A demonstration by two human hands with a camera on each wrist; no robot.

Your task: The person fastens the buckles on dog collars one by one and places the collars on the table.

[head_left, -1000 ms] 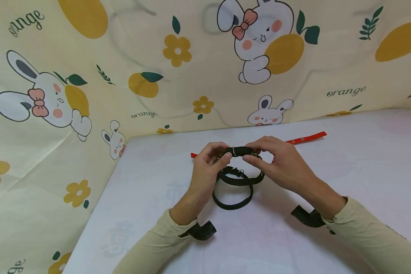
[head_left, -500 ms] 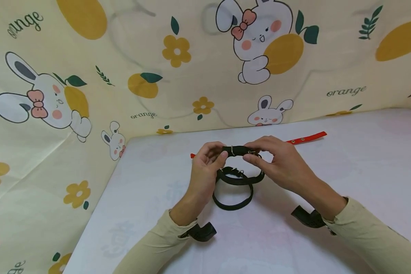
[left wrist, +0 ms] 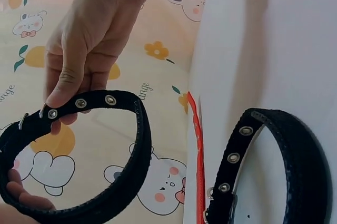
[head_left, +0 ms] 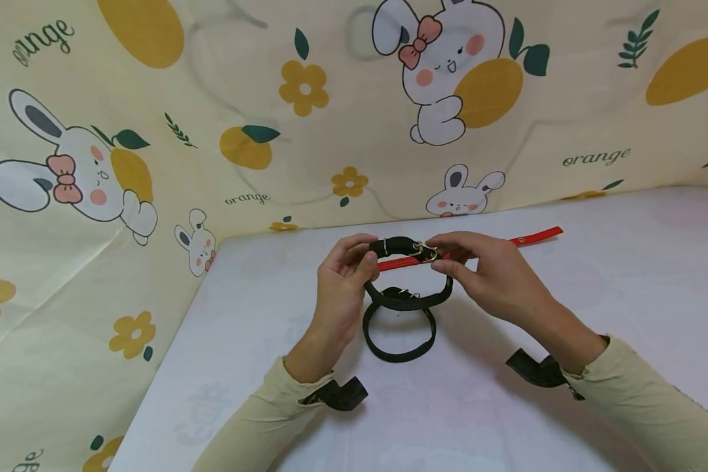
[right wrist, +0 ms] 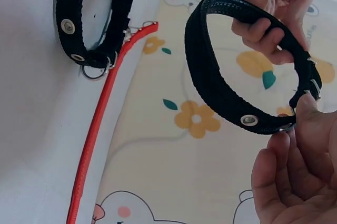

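Both hands hold a black buckled collar, closed in a loop and raised above the table. My left hand pinches its left side, thumb in front. On the right side, by the buckle and D-ring, my right hand pinches the strap between thumb and fingers. The right wrist view shows a metal eyelet near the right fingertips. Below the held loop a second black collar stands on the table, also looped. Behind the hands lies a red collar, stretched out straight, its middle partly covered by them.
A white cloth covers the table. A cream patterned sheet with rabbits and oranges rises behind it and along the left. Dark camera mounts sit at both wrists, low over the table.
The hands have moved slightly apart, and the left has shifted left and up. The held collar's buckle and D-ring have come into view, with more of the red collar showing through the loop.
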